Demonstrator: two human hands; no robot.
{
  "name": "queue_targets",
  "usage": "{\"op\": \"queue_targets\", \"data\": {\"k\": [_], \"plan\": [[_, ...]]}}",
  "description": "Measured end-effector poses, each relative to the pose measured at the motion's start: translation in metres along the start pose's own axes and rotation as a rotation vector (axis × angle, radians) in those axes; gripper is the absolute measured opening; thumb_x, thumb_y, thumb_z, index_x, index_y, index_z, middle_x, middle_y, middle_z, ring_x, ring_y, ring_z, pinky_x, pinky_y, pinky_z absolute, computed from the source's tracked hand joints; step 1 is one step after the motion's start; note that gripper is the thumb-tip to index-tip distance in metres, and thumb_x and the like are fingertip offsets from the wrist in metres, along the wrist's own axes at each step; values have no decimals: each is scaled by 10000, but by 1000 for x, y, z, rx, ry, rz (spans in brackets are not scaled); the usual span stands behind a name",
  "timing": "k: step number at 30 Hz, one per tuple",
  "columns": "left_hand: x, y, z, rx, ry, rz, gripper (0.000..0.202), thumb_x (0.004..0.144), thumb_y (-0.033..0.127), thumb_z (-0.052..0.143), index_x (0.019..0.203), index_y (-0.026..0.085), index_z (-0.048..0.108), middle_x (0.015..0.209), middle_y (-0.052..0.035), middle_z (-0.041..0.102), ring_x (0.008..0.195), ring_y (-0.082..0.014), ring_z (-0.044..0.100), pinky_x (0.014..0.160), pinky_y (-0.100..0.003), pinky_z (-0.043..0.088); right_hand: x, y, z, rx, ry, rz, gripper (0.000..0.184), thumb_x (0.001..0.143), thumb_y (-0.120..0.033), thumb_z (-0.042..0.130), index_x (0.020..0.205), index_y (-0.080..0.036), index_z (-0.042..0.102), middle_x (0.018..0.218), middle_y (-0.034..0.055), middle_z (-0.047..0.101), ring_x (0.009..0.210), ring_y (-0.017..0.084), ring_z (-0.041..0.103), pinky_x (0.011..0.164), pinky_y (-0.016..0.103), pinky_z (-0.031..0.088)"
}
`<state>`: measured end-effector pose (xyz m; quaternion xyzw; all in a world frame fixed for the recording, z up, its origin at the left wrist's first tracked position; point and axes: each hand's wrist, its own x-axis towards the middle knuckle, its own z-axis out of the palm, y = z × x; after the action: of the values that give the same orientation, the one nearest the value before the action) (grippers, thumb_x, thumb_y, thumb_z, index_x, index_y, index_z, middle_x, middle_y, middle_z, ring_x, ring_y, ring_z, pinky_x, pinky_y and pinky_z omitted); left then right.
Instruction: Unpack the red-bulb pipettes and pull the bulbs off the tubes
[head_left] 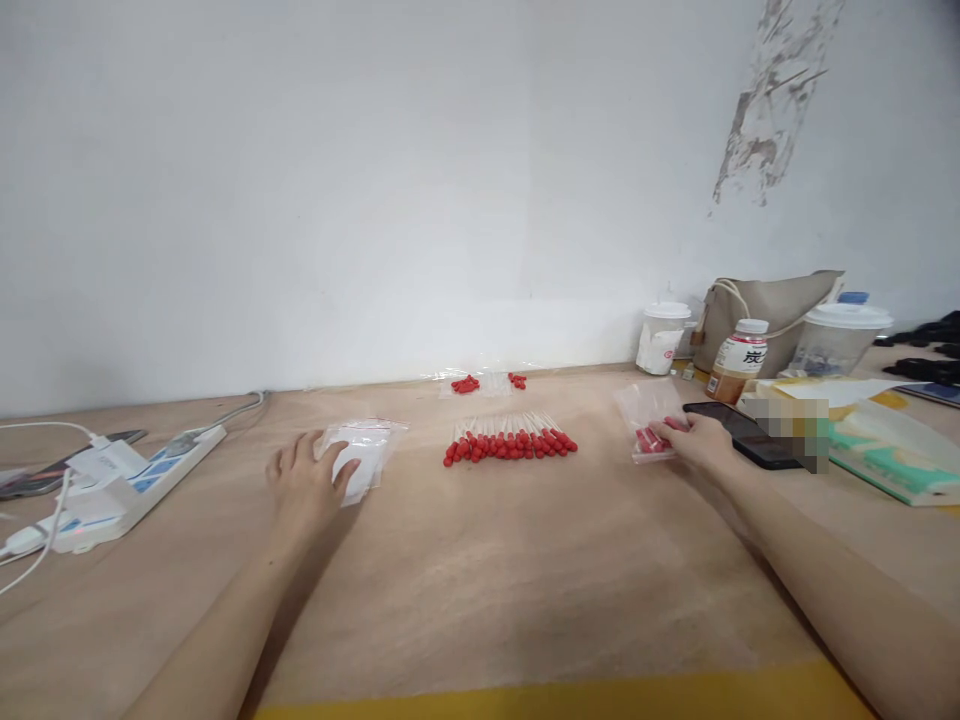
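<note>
Bagged red pieces: I have the resealable bag on the right of the bench, its red contents gathered low, probably just settled by their own weight.
Right hand: my right hand grips that bag by its near right side, which I judge keeps the rest of the plastic free.
Red-headed sticks: the red-headed sticks lie side by side between my hands, heads toward me and pale stems toward the wall; lined up, I suspect, so each is easy to single out.
Flat bags: a loose overlap of flat resealable bags sits left of the row, likely for easy reach.
Left hand: my left hand is open at their edge, thumb and forefinger apart; contact I cannot tell.
Back plastic: small red pieces rest on clear plastic by the wall, seemingly out of the way.
Sides: a black phone lies beyond the right hand; a power strip stands far left.
</note>
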<state>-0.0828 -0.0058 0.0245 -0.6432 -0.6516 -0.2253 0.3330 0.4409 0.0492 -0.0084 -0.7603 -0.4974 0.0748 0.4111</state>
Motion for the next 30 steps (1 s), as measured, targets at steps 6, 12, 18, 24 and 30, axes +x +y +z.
{"op": "queue_targets", "data": {"k": [6, 12, 18, 24, 30], "plan": [[-12, 44, -6, -447, -63, 248, 435, 844, 386, 419, 1235, 197, 395, 1285, -110, 359, 1234, -243, 282, 998, -404, 282, -55, -73, -13, 867, -565, -48, 344, 560, -396, 712, 770, -144, 607, 753, 36, 648, 649, 133, 599, 641, 255, 474], [-27, 76, -29, -767, -225, 366, 471, 891, 325, 323, 1336, 221, 211, 1360, -87, 295, 1258, -220, 263, 1026, -421, 263, -111, -127, 27, 750, -1307, -200, 323, 514, -261, 764, 773, -125, 625, 712, -4, 642, 629, 95, 591, 635, 221, 468], [-34, 87, -47, -819, -516, 701, 585, 852, 401, 407, 1363, 248, 166, 1428, -41, 190, 1305, -244, 146, 1049, -428, 220, -132, -151, 76, 642, -1408, -243, 471, 449, -251, 790, 866, -127, 612, 744, -6, 632, 663, 109, 587, 645, 237, 471], [-43, 91, -34, -852, -674, 545, 694, 830, 428, 446, 1377, 247, 58, 1414, -65, 231, 1268, -227, 268, 1027, -410, 276, -141, -142, 73, 772, -1079, 83, 534, 488, -251, 773, 932, -129, 502, 662, -13, 601, 578, 122, 587, 573, 265, 480], [-40, 94, -37, -927, -712, 489, 598, 841, 404, 438, 1358, 271, 170, 1379, -43, 316, 1232, -218, 330, 1013, -392, 300, -157, -122, 60, 845, -1031, 108, 625, 520, -190, 721, 1034, -137, 370, 537, -61, 579, 442, 85, 527, 499, 229, 444]]}}
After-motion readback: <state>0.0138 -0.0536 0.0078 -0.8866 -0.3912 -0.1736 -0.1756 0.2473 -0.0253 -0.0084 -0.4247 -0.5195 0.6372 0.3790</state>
